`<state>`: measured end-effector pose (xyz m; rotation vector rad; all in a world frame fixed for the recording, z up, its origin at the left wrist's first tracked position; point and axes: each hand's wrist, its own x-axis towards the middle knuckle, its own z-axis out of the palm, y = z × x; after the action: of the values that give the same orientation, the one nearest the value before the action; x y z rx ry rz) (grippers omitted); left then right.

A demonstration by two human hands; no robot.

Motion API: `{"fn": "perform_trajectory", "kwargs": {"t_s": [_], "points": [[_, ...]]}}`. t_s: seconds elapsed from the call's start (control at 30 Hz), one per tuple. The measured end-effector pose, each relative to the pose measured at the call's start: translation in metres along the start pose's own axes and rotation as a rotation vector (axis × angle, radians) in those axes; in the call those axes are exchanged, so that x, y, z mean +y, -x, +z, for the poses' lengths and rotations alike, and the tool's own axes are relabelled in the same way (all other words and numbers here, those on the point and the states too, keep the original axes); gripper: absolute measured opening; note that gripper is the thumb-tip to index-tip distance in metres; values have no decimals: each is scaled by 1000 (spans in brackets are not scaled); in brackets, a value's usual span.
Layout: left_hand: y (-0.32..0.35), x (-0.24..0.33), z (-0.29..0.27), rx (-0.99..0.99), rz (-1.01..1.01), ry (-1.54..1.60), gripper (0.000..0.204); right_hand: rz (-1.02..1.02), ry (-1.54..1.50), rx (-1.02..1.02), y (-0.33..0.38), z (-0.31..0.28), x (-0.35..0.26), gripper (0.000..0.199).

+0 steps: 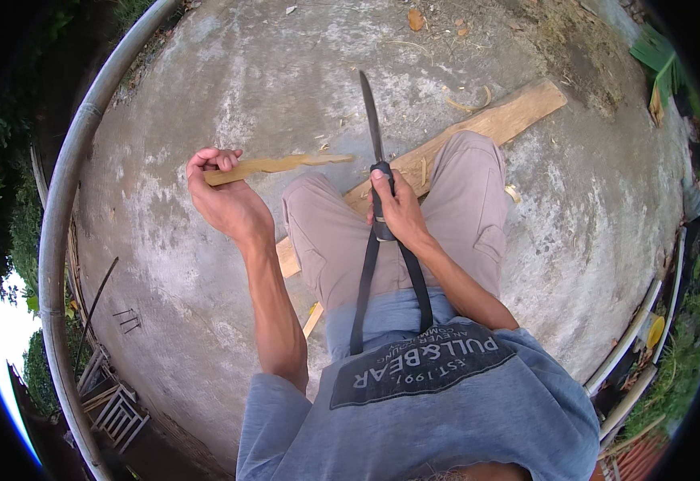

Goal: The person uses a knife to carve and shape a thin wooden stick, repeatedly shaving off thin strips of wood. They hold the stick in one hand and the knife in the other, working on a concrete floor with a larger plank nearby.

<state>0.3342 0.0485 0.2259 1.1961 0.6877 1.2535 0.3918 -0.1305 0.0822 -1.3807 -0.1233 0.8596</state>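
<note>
My left hand point(231, 204) is closed around one end of a thin, rough-edged wood strip point(274, 165). The strip points right, its ragged tip above my left knee. In my right hand point(400, 207) is a knife point(372, 116), gripped by its black handle with the thumb along it. Its long dark blade points away from me, and the strip's tip stops short of it. Under my legs a long wooden plank point(518, 111) lies slantwise on the ground, with a few shavings point(424, 171) on it. Black straps point(366, 293) run from my shirt up to behind the right hand.
The ground is worn concrete point(173, 200). A curled shaving point(470, 104) lies beyond the plank, and dry leaves point(416, 19) lie farther off. A bamboo pole point(55, 216) curves along the left side. Bent metal wires point(126, 321) rest at the lower left, plants grow at the right edge.
</note>
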Motion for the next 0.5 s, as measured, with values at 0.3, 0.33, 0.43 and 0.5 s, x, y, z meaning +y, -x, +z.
{"fn": "perform_trajectory", "kwargs": {"t_s": [0.3,0.33,0.43,0.5], "points": [[11,-11,-16,-182,10,204,38,-58,413,-171,-24,42,44,55],[14,-14,-13,-165,22,183,38,-99,385,-215,-19,46,32,53],[21,-11,-5,-130,32,178,36,-346,325,-262,-1,58,1,48],[24,-11,-5,-136,29,195,34,-664,319,-156,1,62,6,44]]}}
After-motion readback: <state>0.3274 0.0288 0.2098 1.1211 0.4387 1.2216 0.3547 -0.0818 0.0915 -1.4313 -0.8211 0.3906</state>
